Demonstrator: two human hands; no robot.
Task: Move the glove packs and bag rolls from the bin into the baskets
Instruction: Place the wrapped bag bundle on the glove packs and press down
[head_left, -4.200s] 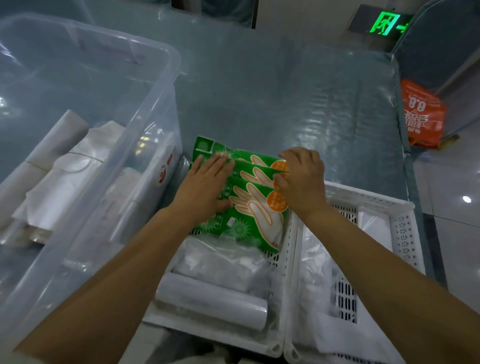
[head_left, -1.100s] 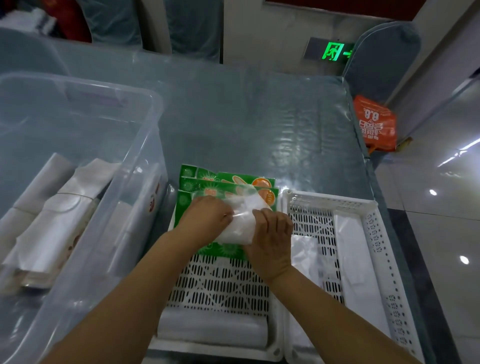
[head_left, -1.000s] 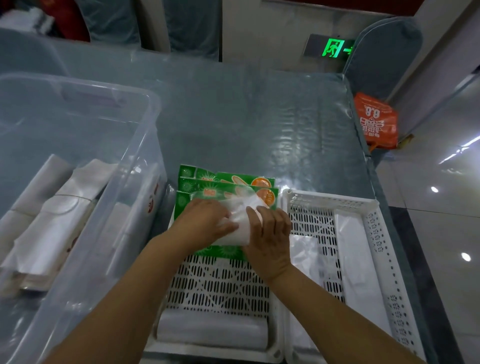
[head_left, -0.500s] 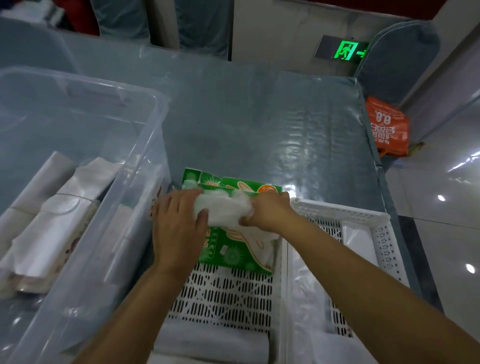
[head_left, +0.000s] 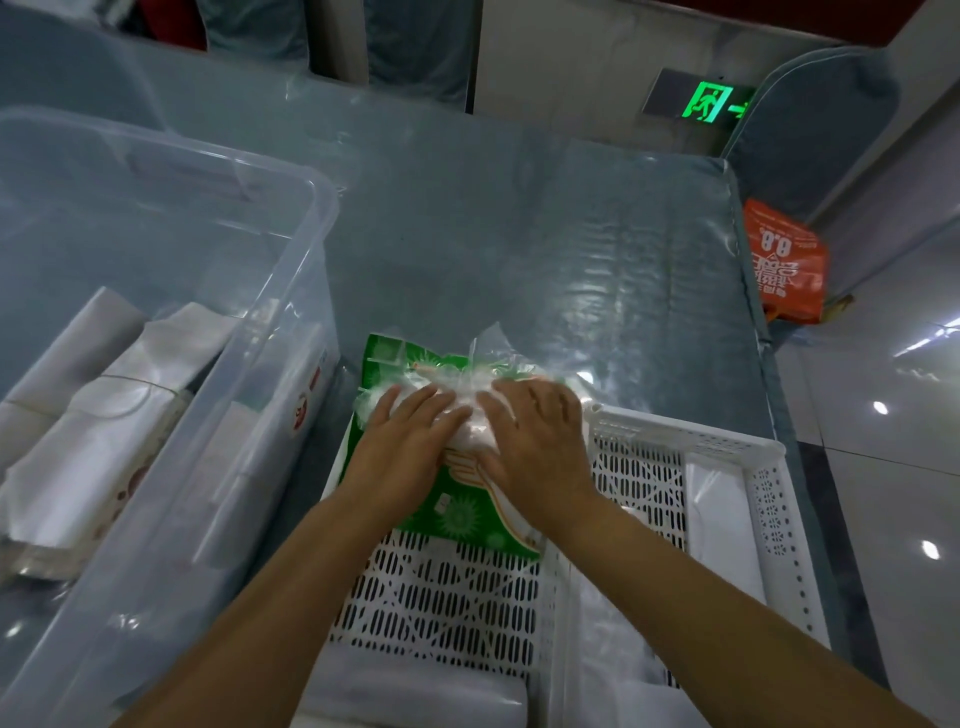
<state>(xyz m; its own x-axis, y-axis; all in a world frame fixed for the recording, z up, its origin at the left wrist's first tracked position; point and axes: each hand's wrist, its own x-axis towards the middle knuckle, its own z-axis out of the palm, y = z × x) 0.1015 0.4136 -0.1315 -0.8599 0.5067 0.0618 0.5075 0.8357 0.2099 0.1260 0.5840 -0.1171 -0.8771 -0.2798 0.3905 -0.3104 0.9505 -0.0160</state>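
Clear plastic pack (head_left: 467, 410) is lying on the green glove packs (head_left: 457, 514) in the left white basket (head_left: 447, 597). The left hand (head_left: 402, 447) and right hand (head_left: 535, 447) are pressing it, fingers flat, neither grip closing.

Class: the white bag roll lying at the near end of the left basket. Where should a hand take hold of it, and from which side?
Grip the bag roll round its middle, from above: it lies flat across the left basket, its upper side exposed.

The orange bag (head_left: 786, 265) shows what looks like "8.8", upside down; other print is illegible.
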